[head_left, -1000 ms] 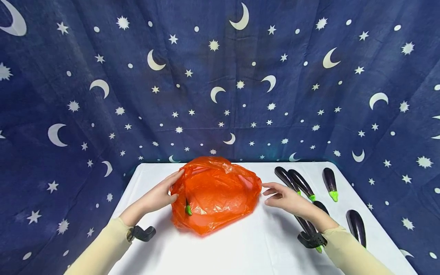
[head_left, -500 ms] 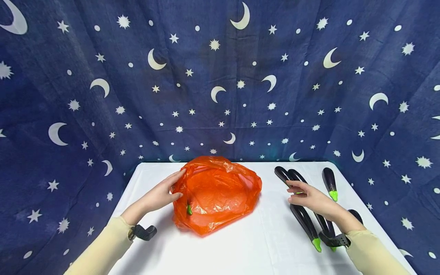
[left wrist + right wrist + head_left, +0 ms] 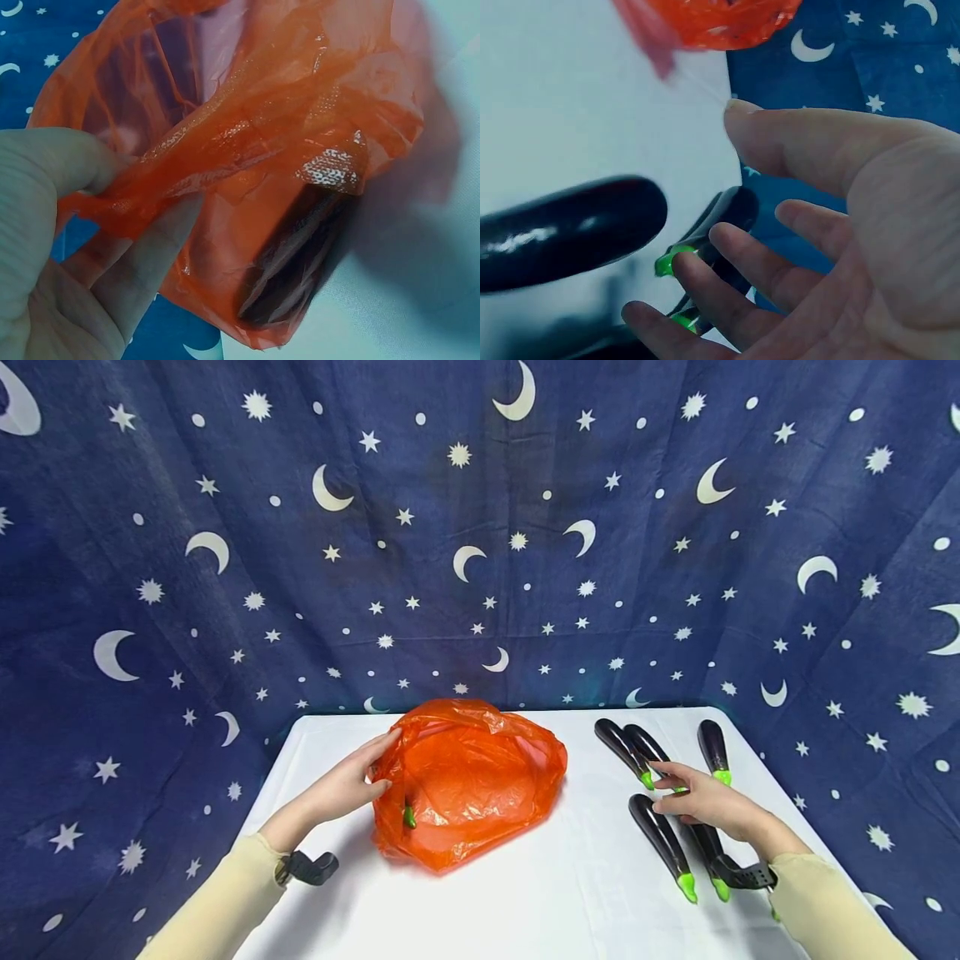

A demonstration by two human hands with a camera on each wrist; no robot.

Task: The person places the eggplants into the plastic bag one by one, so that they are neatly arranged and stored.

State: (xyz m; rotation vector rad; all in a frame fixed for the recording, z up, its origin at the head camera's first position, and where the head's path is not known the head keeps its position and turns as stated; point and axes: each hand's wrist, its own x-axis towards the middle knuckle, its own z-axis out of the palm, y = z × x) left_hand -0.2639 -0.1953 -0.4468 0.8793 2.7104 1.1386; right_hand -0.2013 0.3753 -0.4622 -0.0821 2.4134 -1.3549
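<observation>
An orange plastic bag [image 3: 480,777] lies on the white table with its mouth held wide. My left hand [image 3: 341,789] pinches the bag's left rim between thumb and fingers. Inside shows the green stem [image 3: 408,816] of an eggplant, whose dark body [image 3: 300,255] shows through the film in the left wrist view. My right hand [image 3: 712,802] hovers over the eggplants on the right, fingers spread and holding nothing. Nearest to its fingertips is a glossy dark eggplant [image 3: 660,839]. Another eggplant [image 3: 705,852] lies partly hidden below the hand.
Two eggplants, one in front [image 3: 620,750] and one beside it [image 3: 645,742], lie at the table's back right. Farther right is another eggplant [image 3: 712,747]. A green tip [image 3: 775,912] peeks out by the right sleeve. A blue star-and-moon curtain [image 3: 480,568] stands behind the table [image 3: 510,902].
My right hand has left the bag's right side and moved right, over the eggplants. The left hand stays at the bag's rim. The view has shifted slightly.
</observation>
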